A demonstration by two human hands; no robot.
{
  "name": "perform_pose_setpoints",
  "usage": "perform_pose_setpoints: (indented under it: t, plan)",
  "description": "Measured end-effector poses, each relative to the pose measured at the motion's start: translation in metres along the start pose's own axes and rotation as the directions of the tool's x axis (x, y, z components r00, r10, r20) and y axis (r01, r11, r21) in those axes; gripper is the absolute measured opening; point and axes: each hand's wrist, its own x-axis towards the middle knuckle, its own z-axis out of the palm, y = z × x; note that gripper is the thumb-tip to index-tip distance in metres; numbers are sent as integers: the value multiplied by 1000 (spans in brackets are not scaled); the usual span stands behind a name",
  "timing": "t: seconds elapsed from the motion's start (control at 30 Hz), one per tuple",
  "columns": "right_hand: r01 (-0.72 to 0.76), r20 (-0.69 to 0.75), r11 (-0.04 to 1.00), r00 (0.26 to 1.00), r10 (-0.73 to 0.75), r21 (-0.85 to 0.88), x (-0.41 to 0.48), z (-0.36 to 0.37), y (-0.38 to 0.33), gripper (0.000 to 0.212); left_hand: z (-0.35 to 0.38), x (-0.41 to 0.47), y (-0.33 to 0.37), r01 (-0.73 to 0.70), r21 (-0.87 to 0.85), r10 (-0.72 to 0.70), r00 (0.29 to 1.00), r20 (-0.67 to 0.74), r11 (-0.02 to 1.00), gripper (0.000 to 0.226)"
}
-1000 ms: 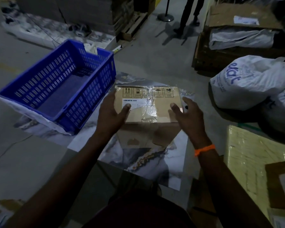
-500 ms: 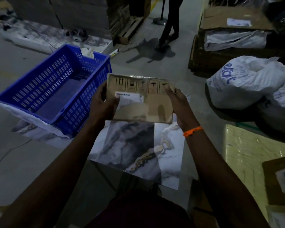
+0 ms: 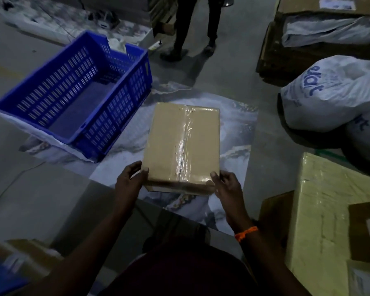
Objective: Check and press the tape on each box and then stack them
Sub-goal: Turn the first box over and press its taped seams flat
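Observation:
A brown cardboard box [image 3: 165, 142] is in front of me above a marble-patterned sheet [image 3: 237, 133], plain face up. A strip of clear shiny tape [image 3: 184, 146] runs along its middle seam from the far edge to the near edge. My left hand [image 3: 130, 180] grips the box's near left corner, thumb on top. My right hand [image 3: 226, 186], with an orange band on the wrist, grips the near right corner. Whether the box rests on the sheet or is held just above it, I cannot tell.
A blue slotted plastic crate [image 3: 73, 97] stands at the left. White printed sacks [image 3: 329, 92] lie at the right. A large yellowish wrapped carton [image 3: 329, 210] sits at the near right. A person's legs [image 3: 194, 26] stand beyond, beside stacked cartons [image 3: 308, 39].
The box was held upright with its label face toward me; both hands have turned it over, so the plain taped face is up and it lies flat, lower and nearer to me.

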Motion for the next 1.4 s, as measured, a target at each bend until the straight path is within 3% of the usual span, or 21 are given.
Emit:
perform_pose_setpoints:
  t: [0.1,0.2,0.3,0.53,0.7,0.9,1.07,1.17,1.4]
  plan:
    - [-21,92,1000,996,19,23,7,-4,18,38,6,-3,-4,-2,4,2,1000,17,1000,38]
    - [-105,225,995,969,101,5,18,-5,13,48,15,0,-4,19,-33,-18,1000,16,999,41]
    - [-15,322,1000,947,10,13,36,-2,6,58,28,4,-2,18,-36,-20,999,-44,999,41]
    - [70,318,997,945,-75,28,86,19,-30,66,37,57,30,-70,-3,69,992,-105,998,54]
    - [103,271,995,958,-96,-12,123,63,-51,76,30,138,65,-71,19,72,995,-67,997,47]
    - [156,156,985,977,-143,-70,157,121,-75,72,11,209,91,-70,63,70,998,1,996,45]
    - [151,108,985,984,-143,-78,168,153,-79,73,-5,246,93,-79,134,72,996,51,988,55]
    - [145,59,989,988,-142,-42,169,160,-82,68,0,245,89,-55,75,58,998,-40,996,44]
    - [121,77,991,990,-116,-64,174,169,-83,69,-3,238,71,-25,-87,16,994,-111,996,54]
